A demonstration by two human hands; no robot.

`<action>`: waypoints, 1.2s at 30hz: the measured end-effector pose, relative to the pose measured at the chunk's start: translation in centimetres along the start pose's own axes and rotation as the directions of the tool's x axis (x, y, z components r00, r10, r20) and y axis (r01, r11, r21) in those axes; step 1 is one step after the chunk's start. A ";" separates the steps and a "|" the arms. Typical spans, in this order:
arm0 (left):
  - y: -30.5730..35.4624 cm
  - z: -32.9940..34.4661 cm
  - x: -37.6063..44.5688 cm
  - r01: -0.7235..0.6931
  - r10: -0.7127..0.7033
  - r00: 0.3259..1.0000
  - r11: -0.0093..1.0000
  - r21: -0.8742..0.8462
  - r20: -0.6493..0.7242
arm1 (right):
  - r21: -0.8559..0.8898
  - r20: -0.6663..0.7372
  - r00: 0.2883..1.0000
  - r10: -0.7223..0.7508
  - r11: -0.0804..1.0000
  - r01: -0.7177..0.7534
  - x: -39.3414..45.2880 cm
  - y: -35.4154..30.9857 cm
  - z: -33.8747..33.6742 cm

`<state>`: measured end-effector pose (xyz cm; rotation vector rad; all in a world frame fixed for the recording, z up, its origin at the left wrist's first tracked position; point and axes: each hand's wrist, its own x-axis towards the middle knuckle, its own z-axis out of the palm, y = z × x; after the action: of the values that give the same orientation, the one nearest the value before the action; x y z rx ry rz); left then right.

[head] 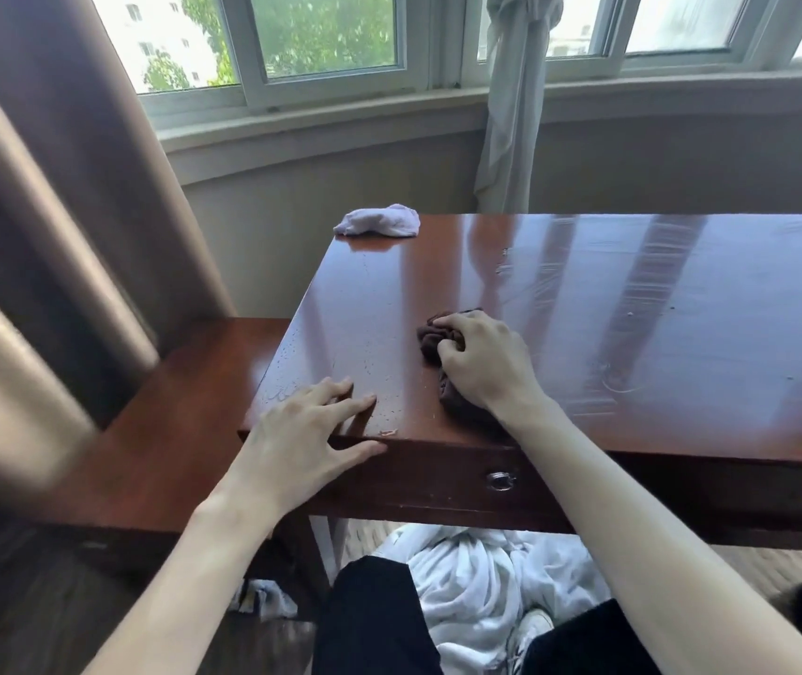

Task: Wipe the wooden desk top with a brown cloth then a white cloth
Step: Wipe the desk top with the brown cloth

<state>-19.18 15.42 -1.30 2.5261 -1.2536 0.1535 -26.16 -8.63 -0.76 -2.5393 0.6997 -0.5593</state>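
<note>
The glossy reddish wooden desk top [633,309] fills the middle and right of the view. My right hand [482,362] grips a crumpled brown cloth [433,341] and presses it on the desk near the front left. My left hand [306,431] rests flat on the desk's front left corner, fingers straight and thumb over the front edge. A crumpled white cloth [379,221] lies at the far left corner of the desk. Wet streaks and small droplets show on the surface.
A lower wooden side table [170,431] adjoins the desk's left side. A brown curtain [48,211] hangs at left, a tied pale curtain [511,114] by the window behind. The drawer front has a metal ring pull [500,479]. White fabric [477,587] lies on the floor under the desk.
</note>
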 end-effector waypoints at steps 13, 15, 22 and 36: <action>-0.7 1.7 -0.4 0.017 -0.020 0.998 0.999 -0.046 -0.067 | -0.192 -0.090 0.689 -0.719 0.691 0.697 -10.9 2.3 1.5; -0.6 1.8 -0.6 0.017 -0.022 0.996 0.998 -0.057 -0.083 | -0.202 -0.112 0.710 -0.695 0.716 0.668 -11.0 3.8 0.1; -0.6 1.9 -0.5 0.016 -0.023 0.996 0.997 -0.074 -0.089 | -0.117 -0.144 0.879 -0.455 0.890 0.441 -9.2 -0.8 1.0; -5.3 0.3 -1.9 0.083 -0.092 0.992 0.991 -0.106 -0.082 | -0.091 -0.175 0.891 -0.418 0.908 0.408 -9.2 -1.4 2.2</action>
<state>-16.20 19.79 -3.26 2.4540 -1.0874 0.1726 -31.87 -1.75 -4.24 -2.7210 0.2260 -0.9489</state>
